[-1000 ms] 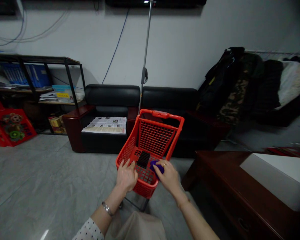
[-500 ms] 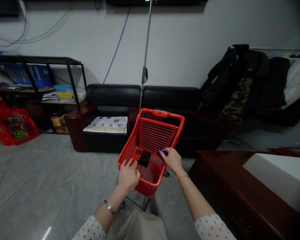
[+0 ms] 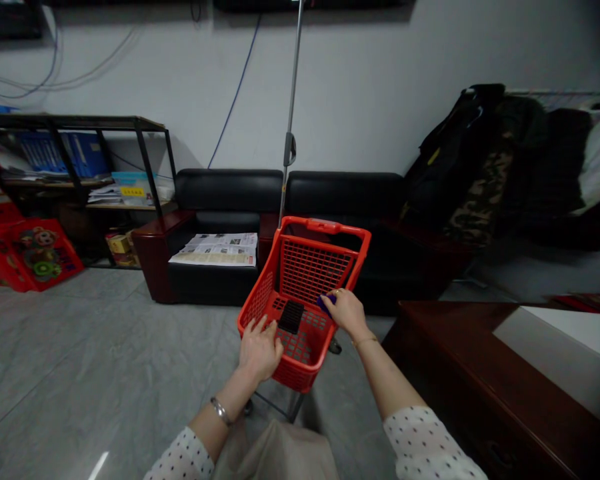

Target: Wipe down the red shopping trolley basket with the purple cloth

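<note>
A small red plastic shopping cart [image 3: 307,378] stands before me, its basket open towards me. My left hand [image 3: 260,348] rests at the basket's near left rim, fingers stretched and spread, holding nothing I can see. My right hand [image 3: 349,311] is closed on a small purple cloth-like piece [image 3: 325,305] at the basket's right side wall; the fingers hide most of it. On the basket floor, between my hands, lies a black ribbed block [image 3: 291,317]. I cannot tell whether it is part of the cart.
Behind the cart are black sofas [image 3: 230,190], one with newspapers [image 3: 220,249] on its seat. A dark wooden desk [image 3: 445,340] stands close on the right. A shelf with folders [image 3: 83,152] and red boxes [image 3: 45,253] are at left, hanging coats [image 3: 485,173] at right.
My right hand, with the purple piece, has shifted slightly up along the basket's right side. My left hand stays at the near left rim. The whole view has moved slightly.
</note>
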Motion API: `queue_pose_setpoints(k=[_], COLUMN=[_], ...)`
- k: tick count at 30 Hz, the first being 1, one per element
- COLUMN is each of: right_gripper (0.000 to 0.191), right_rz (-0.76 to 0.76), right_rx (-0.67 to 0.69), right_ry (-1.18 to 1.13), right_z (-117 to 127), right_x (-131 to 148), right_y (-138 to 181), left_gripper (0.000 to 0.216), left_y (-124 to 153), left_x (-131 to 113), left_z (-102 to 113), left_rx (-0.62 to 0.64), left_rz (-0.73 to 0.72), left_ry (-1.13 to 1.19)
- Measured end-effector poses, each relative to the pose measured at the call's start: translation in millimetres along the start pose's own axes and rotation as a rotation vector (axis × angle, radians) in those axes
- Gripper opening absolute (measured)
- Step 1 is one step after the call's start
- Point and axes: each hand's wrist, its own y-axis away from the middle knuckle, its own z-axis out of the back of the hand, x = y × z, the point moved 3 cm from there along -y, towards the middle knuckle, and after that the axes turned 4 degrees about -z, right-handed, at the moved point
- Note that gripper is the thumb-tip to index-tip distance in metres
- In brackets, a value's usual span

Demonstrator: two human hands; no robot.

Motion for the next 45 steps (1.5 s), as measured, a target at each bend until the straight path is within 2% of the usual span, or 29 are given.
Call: queue_pose_setpoints(k=[2, 4, 6, 7, 9, 14, 16, 17, 18, 20, 23, 25, 27, 31, 33, 34, 36, 39, 41, 43, 45], right_gripper=[0.030, 0.030, 0.029, 0.028, 0.028, 0.028, 0.027, 0.027, 0.027, 0.028, 0.029, 0.029, 0.029, 0.029, 0.028, 0.027, 0.027, 0.027, 0.027, 0.027, 0.028], right_rz=[0.042, 0.148, 0.277, 0.326, 0.347, 0.082, 0.010, -0.003, -0.001, 0.043, 0.197, 0.280, 0.275, 0.061, -0.011, -0.020, 0.015, 0.183, 0.300, 0.324, 0.231], right_rx=[-0.070, -0.127, -0.127, -0.105, -0.044, 0.005, 0.011, 0.007, -0.003, -0.046, -0.102, -0.094, -0.050, 0.022, 0.044, 0.045, 0.013, -0.070, -0.067, -0.021, 0.019], right_ry=[-0.075, -0.178, -0.244, -0.256, -0.236, -0.048, 0.000, 0.004, -0.010, -0.088, -0.226, -0.250, -0.206, -0.014, 0.054, 0.064, 0.024, -0.123, -0.175, -0.158, -0.100], right_z=[-4, -8, -11, -11, -10, -2, -1, -2, -4, -8, -15, -17, -16, -5, -1, 0, -3, -12, -16, -17, -13], right_x=[14, 34, 52, 57, 56, 12, 2, 3, 6, 20, 45, 53, 49, 21, 13, 14, 23, 47, 60, 60, 48], right_y=[31, 78, 117, 127, 120, 13, -13, -15, -8, 24, 87, 107, 95, 15, -10, -11, 10, 76, 108, 107, 75], left_gripper=[0.043, 0.043, 0.044, 0.044, 0.044, 0.043, 0.042, 0.043, 0.043, 0.043, 0.044, 0.044, 0.044, 0.043, 0.043, 0.043, 0.043, 0.043, 0.043, 0.043, 0.043], left_y=[0, 0, 1, 1, 1, 0, -1, -1, -1, -2, 0, 0, 1, -1, -3, -4, -5, -4, -3, -2, -2], left_x=[2, 6, 10, 11, 12, 10, 9, 9, 10, 12, 16, 17, 17, 10, 7, 7, 7, 12, 15, 16, 15], left_z=[0, 2, 6, 7, 10, 10, 9, 9, 9, 8, 10, 11, 12, 9, 6, 5, 3, 3, 6, 9, 10], left_rx=[-0.005, -0.005, 0.002, 0.011, 0.036, 0.063, 0.051, 0.048, 0.046, 0.041, 0.034, 0.037, 0.047, 0.050, 0.040, 0.033, 0.026, 0.023, 0.029, 0.042, 0.058], left_rz=[0.011, 0.014, 0.007, 0.001, -0.005, 0.002, 0.005, 0.010, 0.015, 0.021, 0.017, 0.010, 0.003, 0.001, 0.009, 0.017, 0.035, 0.035, 0.019, 0.002, -0.001], left_ry=[-0.015, -0.037, -0.051, -0.052, -0.046, -0.013, -0.009, -0.012, -0.018, -0.036, -0.050, -0.045, -0.033, -0.009, -0.003, -0.006, -0.016, -0.032, -0.035, -0.032, -0.028])
